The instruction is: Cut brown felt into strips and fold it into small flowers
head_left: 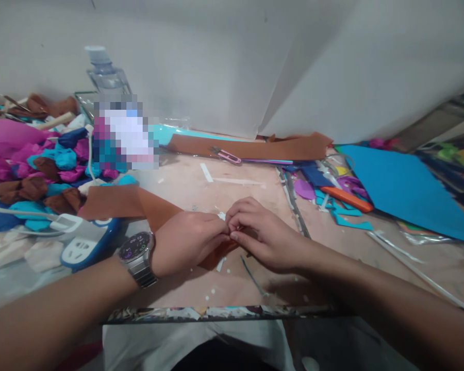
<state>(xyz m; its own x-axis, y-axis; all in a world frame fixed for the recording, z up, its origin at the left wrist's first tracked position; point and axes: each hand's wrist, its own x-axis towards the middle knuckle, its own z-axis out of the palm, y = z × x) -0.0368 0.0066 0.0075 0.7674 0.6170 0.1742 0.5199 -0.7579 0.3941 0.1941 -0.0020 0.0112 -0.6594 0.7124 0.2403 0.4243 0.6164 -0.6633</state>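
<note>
My left hand [187,242], with a steel wristwatch [136,248] on its wrist, and my right hand [261,234] meet at the middle of the table. Both are closed, fingertips pinched together on the end of a brown felt strip [135,203]. The strip runs from under my left hand out to the left. Part of it shows beneath my fingers. What the fingertips press on is small and partly hidden.
A heap of magenta, teal and brown felt rolls [34,165] lies at the left, near a white and blue power strip [81,239]. A water bottle [106,74] stands behind. A long brown strip [251,147], an orange cutter [346,199] and a blue sheet [402,188] lie at the right.
</note>
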